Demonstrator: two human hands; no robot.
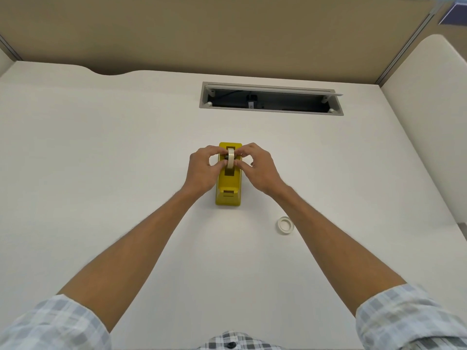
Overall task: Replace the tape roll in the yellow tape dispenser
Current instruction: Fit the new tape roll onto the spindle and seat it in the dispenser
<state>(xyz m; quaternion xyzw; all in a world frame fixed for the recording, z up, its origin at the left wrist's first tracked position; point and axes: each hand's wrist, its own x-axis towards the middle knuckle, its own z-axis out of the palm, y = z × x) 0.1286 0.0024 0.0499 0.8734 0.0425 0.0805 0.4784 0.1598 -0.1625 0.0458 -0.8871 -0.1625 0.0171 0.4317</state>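
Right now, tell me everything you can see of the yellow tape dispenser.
The yellow tape dispenser is a long, blocky body, plastic by its look, standing upright on the white desk, its length running away from the person. Its top has a dark open slot, and a small recessed part sits at the near end. A pale tape roll stands on edge over the slot; whether it is seated cannot be told. The left hand and right hand pinch that roll from either side, partly hiding the dispenser's sides.
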